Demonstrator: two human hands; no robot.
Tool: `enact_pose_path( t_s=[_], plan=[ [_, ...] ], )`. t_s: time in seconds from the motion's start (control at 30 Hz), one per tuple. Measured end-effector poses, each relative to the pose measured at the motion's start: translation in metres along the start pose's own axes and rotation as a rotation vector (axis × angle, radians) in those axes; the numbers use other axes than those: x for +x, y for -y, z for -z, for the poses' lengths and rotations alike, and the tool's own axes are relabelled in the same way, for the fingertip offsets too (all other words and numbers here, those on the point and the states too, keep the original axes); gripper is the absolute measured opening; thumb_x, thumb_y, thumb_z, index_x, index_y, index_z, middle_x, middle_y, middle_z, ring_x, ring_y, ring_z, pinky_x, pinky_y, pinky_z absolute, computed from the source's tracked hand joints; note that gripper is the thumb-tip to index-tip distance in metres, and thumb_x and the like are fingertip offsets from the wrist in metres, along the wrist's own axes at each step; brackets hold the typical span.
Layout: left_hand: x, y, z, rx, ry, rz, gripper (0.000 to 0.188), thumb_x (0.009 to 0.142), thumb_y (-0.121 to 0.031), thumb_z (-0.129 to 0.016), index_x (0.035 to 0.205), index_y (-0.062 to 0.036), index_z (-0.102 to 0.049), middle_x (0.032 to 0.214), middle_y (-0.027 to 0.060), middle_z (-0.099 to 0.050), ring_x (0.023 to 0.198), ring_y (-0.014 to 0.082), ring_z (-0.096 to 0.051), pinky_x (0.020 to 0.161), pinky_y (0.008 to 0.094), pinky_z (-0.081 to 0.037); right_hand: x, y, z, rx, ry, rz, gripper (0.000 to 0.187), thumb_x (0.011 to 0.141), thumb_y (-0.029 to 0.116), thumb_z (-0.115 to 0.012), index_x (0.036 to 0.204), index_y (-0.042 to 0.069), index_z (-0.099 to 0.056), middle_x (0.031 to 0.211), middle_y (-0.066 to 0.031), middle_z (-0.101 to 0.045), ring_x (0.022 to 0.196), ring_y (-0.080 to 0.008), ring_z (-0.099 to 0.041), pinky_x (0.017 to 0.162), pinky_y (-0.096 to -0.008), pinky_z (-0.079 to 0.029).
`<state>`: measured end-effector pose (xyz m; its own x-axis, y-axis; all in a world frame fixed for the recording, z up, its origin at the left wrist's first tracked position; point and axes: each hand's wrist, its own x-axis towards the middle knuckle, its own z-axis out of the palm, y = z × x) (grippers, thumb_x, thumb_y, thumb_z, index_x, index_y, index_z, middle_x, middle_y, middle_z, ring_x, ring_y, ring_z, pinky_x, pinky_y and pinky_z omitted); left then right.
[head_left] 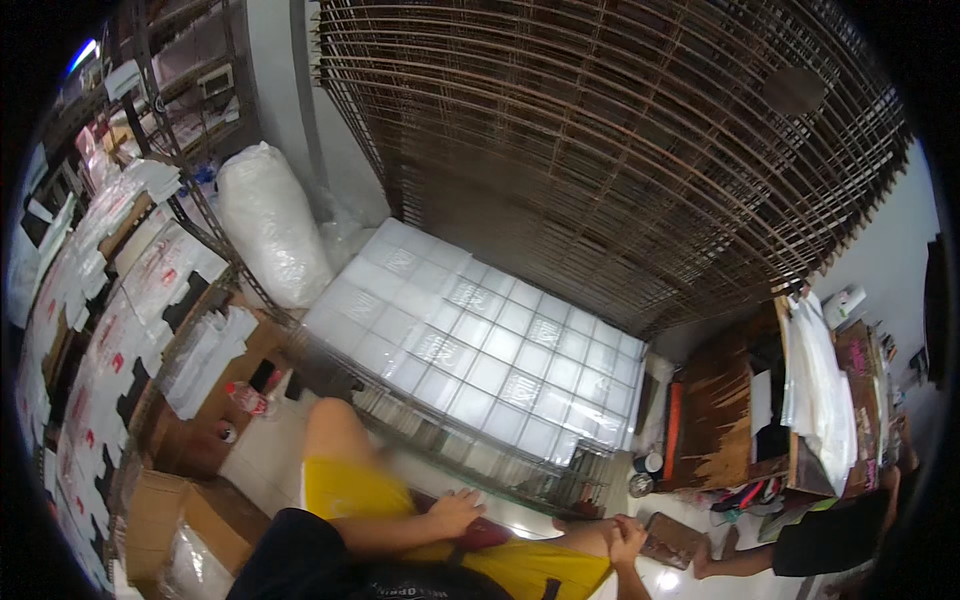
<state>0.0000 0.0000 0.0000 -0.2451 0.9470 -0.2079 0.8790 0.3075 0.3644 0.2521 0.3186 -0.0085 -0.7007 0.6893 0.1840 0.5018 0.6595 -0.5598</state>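
Yellow cloth shorts (350, 488) and a black shirt with pale print (290, 550) fill the bottom of the frame, with the person seated. At lower centre, the left hand (457, 513) is loosely open and empty, its fingers apart, lying against the lap beside a dark red surface (487, 533). To its right, the right hand (627, 538) drapes over the bare right knee; how far its fingers are spread cannot be told, and nothing shows in it.

Beyond both hands, well apart from them, a glossy whitish panel of dark-lined squares (485, 345) lies flat across the middle of the frame, some squares bearing pale motifs. Brown metal wire racks (600, 120) loom over it through the upper right. A bulging white plastic sack (268, 220) stands at upper left, and an open brown cardboard box (155, 530) sits at lower left. At right is a worn brown wooden cabinet (710, 420); below it, another person's bare leg (740, 563) enters.
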Motion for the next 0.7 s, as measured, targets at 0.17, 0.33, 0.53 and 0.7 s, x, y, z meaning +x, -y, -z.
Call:
enact_pose_path(
  t_s=[0.17, 0.33, 0.53, 0.7],
  plan=[
    [-0.026, 0.012, -0.004, -0.127, 0.08, -0.037, 0.036, 0.078, -0.028, -0.061, 0.106, -0.0076, -0.05, 0.1, 0.0152, -0.055, 0.092, 0.0324, -0.057, 0.073, 0.044, -0.049, -0.006, 0.002, 0.002, -0.061, 0.042, -0.048, 0.024, 0.069, 0.021, -0.06, 0.087, 0.006, -0.065, 0.092, -0.012, -0.063, 0.094, -0.0306, -0.055, 0.085, -0.0433, -0.038],
    [-0.023, 0.032, 0.003, -0.409, 0.401, 0.066, 0.032, 0.084, -0.04, -0.054, 0.096, -0.0103, -0.052, 0.106, 0.0138, -0.057, 0.092, 0.0331, -0.057, 0.077, 0.0449, -0.046, 0.003, 0.032, 0.005, -0.139, 0.072, -0.11, 0.025, 0.069, 0.021, -0.06, 0.09, 0.009, -0.066, 0.094, -0.0091, -0.064, 0.099, -0.0277, -0.054, 0.091, -0.0421, -0.033],
    [-0.018, 0.085, 0.006, -0.197, 0.005, 0.108, 0.036, 0.083, -0.043, -0.053, 0.101, -0.0119, -0.057, 0.096, 0.0142, -0.061, 0.092, 0.0328, -0.058, 0.078, 0.0452, -0.047, 0.013, 0.054, 0.007, -0.358, 0.327, -0.291, 0.039, 0.068, 0.037, -0.061, 0.098, 0.012, -0.065, 0.103, -0.0088, -0.063, 0.104, -0.0271, -0.052, 0.096, -0.0434, -0.031],
    [-0.024, 0.101, 0.072, -0.102, -0.026, 0.417, 0.041, 0.082, -0.039, -0.055, 0.114, -0.0138, -0.053, 0.101, 0.014, -0.061, 0.097, 0.033, -0.057, 0.082, 0.0458, -0.046, 0.049, 0.127, -0.037, 0.03, 0.62, -0.62, 0.058, 0.076, 0.044, -0.064, 0.125, 0.015, -0.05, 0.11, -0.0132, -0.061, 0.103, -0.0252, -0.057, 0.089, -0.0401, -0.042]
  ],
)
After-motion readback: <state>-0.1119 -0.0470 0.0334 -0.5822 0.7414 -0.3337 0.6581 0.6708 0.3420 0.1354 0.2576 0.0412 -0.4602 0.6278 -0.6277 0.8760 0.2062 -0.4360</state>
